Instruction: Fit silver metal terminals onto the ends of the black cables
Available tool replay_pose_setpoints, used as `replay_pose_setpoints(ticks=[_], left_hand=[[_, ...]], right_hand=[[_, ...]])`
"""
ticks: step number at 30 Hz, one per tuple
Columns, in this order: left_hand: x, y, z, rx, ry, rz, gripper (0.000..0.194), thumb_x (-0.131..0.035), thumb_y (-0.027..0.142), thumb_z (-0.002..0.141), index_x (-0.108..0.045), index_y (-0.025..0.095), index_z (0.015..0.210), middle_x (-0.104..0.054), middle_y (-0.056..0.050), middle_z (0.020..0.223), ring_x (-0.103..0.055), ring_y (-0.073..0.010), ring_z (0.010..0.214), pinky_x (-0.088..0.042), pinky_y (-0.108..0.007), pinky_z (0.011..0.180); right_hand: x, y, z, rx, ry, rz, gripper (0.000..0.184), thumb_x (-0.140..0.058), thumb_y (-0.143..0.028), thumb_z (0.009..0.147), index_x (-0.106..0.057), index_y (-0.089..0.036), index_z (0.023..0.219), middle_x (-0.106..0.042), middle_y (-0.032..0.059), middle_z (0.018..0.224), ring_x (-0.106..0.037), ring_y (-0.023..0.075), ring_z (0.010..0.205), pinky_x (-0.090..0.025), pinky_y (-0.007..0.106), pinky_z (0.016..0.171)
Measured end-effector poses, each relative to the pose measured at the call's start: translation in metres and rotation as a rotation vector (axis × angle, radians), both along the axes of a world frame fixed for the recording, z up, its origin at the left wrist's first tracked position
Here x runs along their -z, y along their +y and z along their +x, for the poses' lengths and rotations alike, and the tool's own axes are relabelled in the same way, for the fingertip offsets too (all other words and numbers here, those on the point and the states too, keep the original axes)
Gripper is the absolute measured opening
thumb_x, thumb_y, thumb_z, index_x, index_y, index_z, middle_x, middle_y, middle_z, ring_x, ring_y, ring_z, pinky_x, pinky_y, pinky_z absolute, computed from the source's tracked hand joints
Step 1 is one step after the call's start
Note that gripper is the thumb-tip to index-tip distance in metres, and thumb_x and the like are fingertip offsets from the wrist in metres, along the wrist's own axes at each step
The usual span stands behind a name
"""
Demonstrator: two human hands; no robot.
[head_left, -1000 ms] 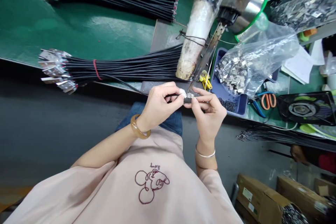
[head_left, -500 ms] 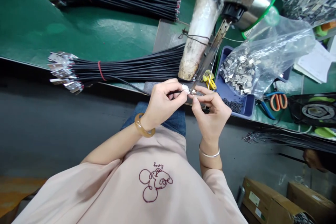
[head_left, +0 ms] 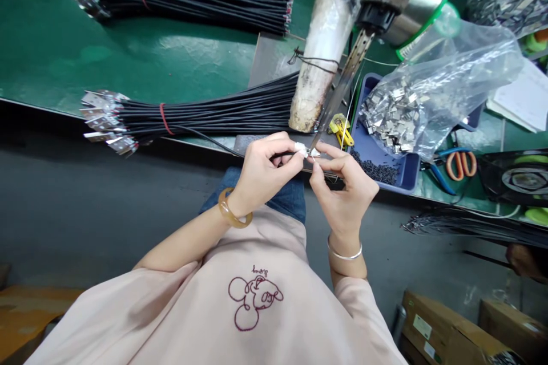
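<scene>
My left hand (head_left: 274, 165) pinches the end of a black cable (head_left: 214, 140) that runs back toward the bundle. White wrapping covers a fingertip of this hand. Close beside it, my right hand (head_left: 345, 182) has thumb and fingers closed on thin solder wire (head_left: 350, 105), which comes down from above. A small shiny metal piece (head_left: 315, 152) shows at its fingertips. Between both hands, the tip of a mounted soldering iron (head_left: 338, 91) reaches the cable end. The joint itself is mostly hidden by fingers.
A banded cable bundle (head_left: 231, 107) lies left, another bundle (head_left: 205, 0) behind it. A wrapped white tube (head_left: 314, 68) stands beside the iron. Rightward are a blue tray (head_left: 409, 174), bagged metal parts (head_left: 398, 114), a yellow cutter (head_left: 341, 128), pliers (head_left: 460, 164) and a solder spool (head_left: 423, 11).
Both hands stay together at the iron tip with only slight finger shifts. The metal piece at the right fingertips shows more clearly. The whole view has moved slightly.
</scene>
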State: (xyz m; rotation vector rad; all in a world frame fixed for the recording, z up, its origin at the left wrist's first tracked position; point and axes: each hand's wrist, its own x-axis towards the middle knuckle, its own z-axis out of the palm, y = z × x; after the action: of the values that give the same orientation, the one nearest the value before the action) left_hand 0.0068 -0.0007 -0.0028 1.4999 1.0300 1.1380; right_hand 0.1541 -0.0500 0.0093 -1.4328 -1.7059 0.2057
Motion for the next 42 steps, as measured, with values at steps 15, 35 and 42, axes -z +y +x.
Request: replay_pose_setpoints(ticks=[15, 35, 42], left_hand=[[0.0014, -0.004, -0.0036, 0.028, 0.043, 0.021, 0.015, -0.062, 0.013, 0.084, -0.067, 0.015, 0.07, -0.047, 0.003, 0.064, -0.038, -0.007, 0.056, -0.03, -0.023, 0.051], [0.0053, -0.0035, 0.001, -0.008, 0.048, 0.063, 0.015, -0.061, 0.01, 0.081, -0.063, 0.014, 0.066, -0.045, 0.004, 0.063, -0.037, -0.0065, 0.056, -0.031, -0.022, 0.051], [0.0044, -0.0029, 0.0048, -0.06, 0.034, 0.041, 0.013, -0.062, 0.01, 0.079, -0.065, 0.014, 0.067, -0.046, 0.004, 0.062, -0.036, -0.0055, 0.053, -0.029, -0.021, 0.049]], right_hand=[[-0.0022, -0.0038, 0.0002, -0.007, 0.126, -0.134, 0.005, -0.066, -0.019, 0.089, -0.067, -0.023, 0.087, -0.078, 0.0027, 0.107, -0.077, 0.0147, 0.087, -0.066, 0.028, 0.076], [-0.0029, 0.0003, 0.0023, -0.043, 0.018, -0.057, 0.013, -0.066, -0.011, 0.086, -0.067, -0.024, 0.083, -0.078, 0.0011, 0.102, -0.074, 0.0153, 0.093, -0.062, 0.03, 0.082], [-0.0009, 0.0018, 0.0011, -0.013, 0.03, -0.047, 0.011, -0.066, -0.013, 0.087, -0.066, -0.024, 0.086, -0.078, 0.0015, 0.103, -0.075, 0.0157, 0.091, -0.062, 0.029, 0.077]])
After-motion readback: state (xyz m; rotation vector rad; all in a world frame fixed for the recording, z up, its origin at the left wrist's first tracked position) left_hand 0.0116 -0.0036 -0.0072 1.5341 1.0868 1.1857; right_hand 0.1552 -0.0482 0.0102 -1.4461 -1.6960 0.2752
